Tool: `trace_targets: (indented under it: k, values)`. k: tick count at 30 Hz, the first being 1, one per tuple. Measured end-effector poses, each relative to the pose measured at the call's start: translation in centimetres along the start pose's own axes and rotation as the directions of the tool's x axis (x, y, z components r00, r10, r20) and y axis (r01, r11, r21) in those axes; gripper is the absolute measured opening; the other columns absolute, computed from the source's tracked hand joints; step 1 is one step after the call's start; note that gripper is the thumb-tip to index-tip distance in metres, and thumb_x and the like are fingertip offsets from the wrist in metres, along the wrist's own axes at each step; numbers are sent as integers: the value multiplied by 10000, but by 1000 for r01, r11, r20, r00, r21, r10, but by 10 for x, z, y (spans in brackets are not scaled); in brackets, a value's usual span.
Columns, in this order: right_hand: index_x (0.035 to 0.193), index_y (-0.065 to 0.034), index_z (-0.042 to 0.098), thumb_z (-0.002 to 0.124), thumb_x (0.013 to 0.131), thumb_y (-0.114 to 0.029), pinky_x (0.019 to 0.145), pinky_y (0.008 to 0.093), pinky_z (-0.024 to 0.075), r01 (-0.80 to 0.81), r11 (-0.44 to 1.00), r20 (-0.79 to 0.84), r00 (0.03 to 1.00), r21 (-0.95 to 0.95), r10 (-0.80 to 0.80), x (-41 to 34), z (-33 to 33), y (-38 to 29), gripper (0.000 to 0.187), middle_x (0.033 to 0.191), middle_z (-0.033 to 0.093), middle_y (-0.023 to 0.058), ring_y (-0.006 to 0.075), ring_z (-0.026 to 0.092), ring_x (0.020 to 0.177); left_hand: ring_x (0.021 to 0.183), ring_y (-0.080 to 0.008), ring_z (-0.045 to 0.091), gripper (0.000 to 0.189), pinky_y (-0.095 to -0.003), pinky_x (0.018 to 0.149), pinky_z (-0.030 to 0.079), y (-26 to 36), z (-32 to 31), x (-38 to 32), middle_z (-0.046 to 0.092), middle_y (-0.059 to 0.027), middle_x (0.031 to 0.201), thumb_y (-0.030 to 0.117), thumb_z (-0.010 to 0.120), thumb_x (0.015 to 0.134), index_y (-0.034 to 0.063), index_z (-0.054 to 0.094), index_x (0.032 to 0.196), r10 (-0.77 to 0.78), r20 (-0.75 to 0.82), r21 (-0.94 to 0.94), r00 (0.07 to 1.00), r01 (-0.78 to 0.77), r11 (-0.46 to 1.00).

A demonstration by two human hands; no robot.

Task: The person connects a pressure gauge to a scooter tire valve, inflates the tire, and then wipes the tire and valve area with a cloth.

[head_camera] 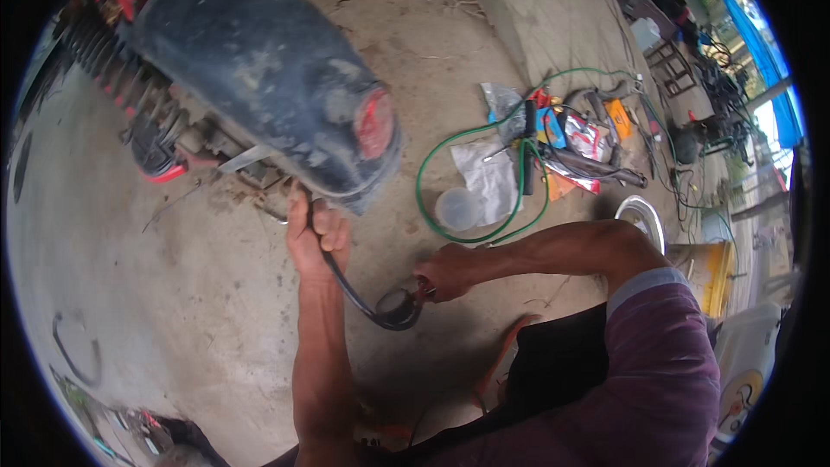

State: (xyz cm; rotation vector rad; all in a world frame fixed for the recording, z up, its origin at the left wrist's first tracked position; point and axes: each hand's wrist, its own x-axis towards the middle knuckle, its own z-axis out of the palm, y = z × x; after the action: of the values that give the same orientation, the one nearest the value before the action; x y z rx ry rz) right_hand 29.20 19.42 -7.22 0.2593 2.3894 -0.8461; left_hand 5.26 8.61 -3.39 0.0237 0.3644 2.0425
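Close under the rear edge of a worn, dark motorcycle seat and tail cover (253, 71), with its red tail light (375, 123), is my left hand (318, 227). Its fingers are curled around a thin black hose or strip (343, 285). The strip bends down and right to a dark rounded part (394, 305) beside my right hand (444, 272). My right hand is closed on a red handle (425, 288) at that part; what exactly the tool is cannot be made out. A coil spring (97, 58) shows left of the seat.
A green hose (418, 181) loops over the concrete floor around a translucent plastic tub (458, 209) and a white cloth (489, 172). Tools, pipes and packets lie in a pile at right. Beyond are a metal basin (652, 214), a yellow bucket (718, 279) and a white container (749, 350).
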Motion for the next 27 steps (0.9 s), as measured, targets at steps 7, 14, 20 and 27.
trace_targets:
  k: [7,14,20,27]
  values:
    - [987,-80,763,701,856,-395,819,471,577,-19,999,-34,999,-36,18,-15,15,-1,347,965,771,149,348,739,937,470,-73,348,257,-246,430,317,-9,-11,-1,435,28,688,222,411,1143,91,527,955,40,40,162,998,-46,986]
    - [1008,-72,749,730,865,-443,803,479,582,-3,998,47,999,-67,7,-16,16,-1,398,916,758,161,373,743,937,483,-75,342,258,-249,443,313,-6,-14,-5,414,10,703,173,390,1132,81,475,907,37,44,148,998,-44,988]
    - [976,-62,729,739,867,-433,775,492,594,47,998,-38,998,-36,-49,-9,8,0,387,906,754,170,376,748,915,475,-83,357,231,-269,464,329,3,-13,-4,431,19,696,190,411,1118,86,541,959,56,103,137,993,-70,988]
    - [981,-54,678,768,853,-450,684,515,594,24,1000,-77,997,17,-22,-10,3,-4,426,900,744,189,393,747,862,401,-108,385,251,-290,452,365,-4,2,-3,526,27,622,289,468,1121,98,628,1088,29,-37,140,999,-24,990]
